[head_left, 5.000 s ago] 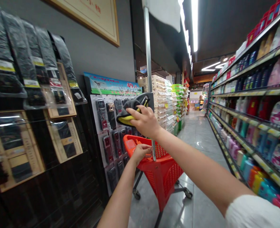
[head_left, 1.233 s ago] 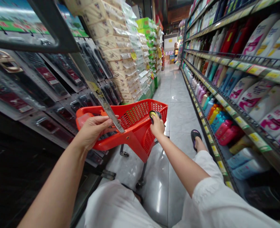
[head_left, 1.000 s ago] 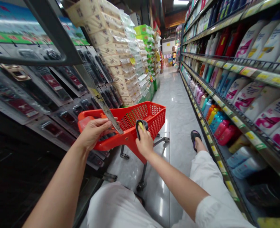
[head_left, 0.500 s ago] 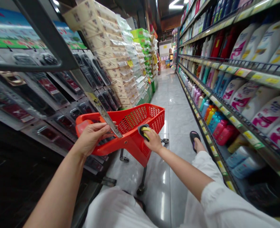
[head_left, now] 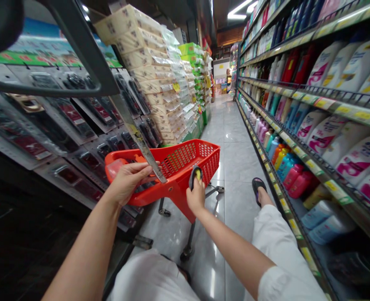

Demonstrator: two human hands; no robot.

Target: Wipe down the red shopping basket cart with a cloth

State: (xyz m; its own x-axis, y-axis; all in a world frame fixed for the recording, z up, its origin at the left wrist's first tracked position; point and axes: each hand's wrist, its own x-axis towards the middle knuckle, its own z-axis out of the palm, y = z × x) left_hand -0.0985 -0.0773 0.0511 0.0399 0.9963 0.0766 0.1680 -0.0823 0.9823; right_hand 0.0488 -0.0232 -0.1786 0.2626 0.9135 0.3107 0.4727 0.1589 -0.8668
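A red plastic shopping cart with perforated basket walls stands in front of me. At its near left side, my left hand is closed on the cart beside the slanted metal post, with the fingertips partly behind the post. My right hand grips a yellow and dark grey sponge against the outside of the basket's near right wall. The sponge stands roughly on edge, and part of it is hidden by the fingers. Above my left hand, the cart's grey handle frame crosses the upper left.
Shelves of shampoo bottles line the right side. Packaged goods hang on a rack at left, beside tall stacks of cartons. Grey floor tiles run down the aisle. My sandalled foot rests near the right shelf.
My right hand has turned, and the sponge has gone from nearly flat to more upright on the basket wall. My left hand keeps its hold. The view has shifted slightly.
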